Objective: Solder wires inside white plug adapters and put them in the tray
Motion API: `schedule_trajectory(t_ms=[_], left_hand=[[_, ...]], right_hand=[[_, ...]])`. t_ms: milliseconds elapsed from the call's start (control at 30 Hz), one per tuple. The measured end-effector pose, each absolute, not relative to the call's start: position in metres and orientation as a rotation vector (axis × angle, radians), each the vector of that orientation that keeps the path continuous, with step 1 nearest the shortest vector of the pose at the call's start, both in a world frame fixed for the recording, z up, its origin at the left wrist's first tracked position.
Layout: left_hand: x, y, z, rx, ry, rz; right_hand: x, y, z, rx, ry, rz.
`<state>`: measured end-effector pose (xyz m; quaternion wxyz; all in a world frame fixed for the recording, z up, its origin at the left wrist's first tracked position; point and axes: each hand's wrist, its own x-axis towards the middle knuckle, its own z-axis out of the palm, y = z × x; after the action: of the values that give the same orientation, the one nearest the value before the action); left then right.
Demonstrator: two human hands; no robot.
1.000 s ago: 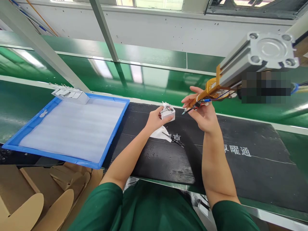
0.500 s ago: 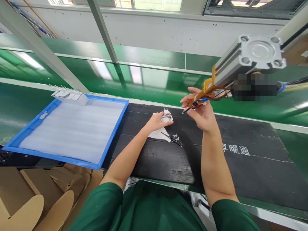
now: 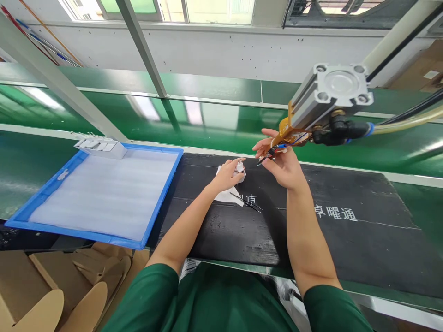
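My left hand point(image 3: 228, 176) is closed around a small white plug housing point(image 3: 240, 175), with its pale prongs pointing up and its inside partly hidden by my fingers. My right hand point(image 3: 285, 163) is at the front end of an air-cylinder tool point(image 3: 290, 131) with an orange bracket and a thin dark tip; thumb and palm lie behind it, some fingers stretched past it. That tip is just right of the housing, apart from it. Below my left hand lie a white paper piece point(image 3: 228, 196) and dark tweezers point(image 3: 246, 203).
A blue-rimmed tray point(image 3: 161, 198) with a white foam liner stands to the left. On its far corner sits a white box of plug parts point(image 3: 102, 147). Cardboard pieces point(image 3: 79, 286) are at lower left. Air hoses point(image 3: 408, 124) run right from the cylinder. A black mat point(image 3: 374, 249) covers the bench.
My left hand has turned the plug housing, so its open side no longer faces me. The tool and my right hand have shifted slightly left in view.
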<state>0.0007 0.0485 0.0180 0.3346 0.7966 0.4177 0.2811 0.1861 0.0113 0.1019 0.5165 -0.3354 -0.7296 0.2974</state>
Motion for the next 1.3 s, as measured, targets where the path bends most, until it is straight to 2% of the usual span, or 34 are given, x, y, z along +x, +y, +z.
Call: schedule_trajectory(t_ms=[167, 533, 833, 1300], left_hand=[[-0.006, 0.04, 0.026, 2.166, 1.082, 0.647], [0.006, 0.042, 0.008, 2.356, 1.222, 0.669], [0.022, 0.025, 0.013, 2.534, 1.626, 0.332], [0.031, 0.02, 0.007, 2.448, 1.762, 0.436]], right_hand=[[0.187, 0.011, 0.103, -0.821, -1.747, 0.714], [0.186, 0.01, 0.104, -0.79, -1.771, 0.742], [0.187, 0.011, 0.103, -0.808, -1.739, 0.748], [0.187, 0.009, 0.107, -0.863, -1.764, 0.764]])
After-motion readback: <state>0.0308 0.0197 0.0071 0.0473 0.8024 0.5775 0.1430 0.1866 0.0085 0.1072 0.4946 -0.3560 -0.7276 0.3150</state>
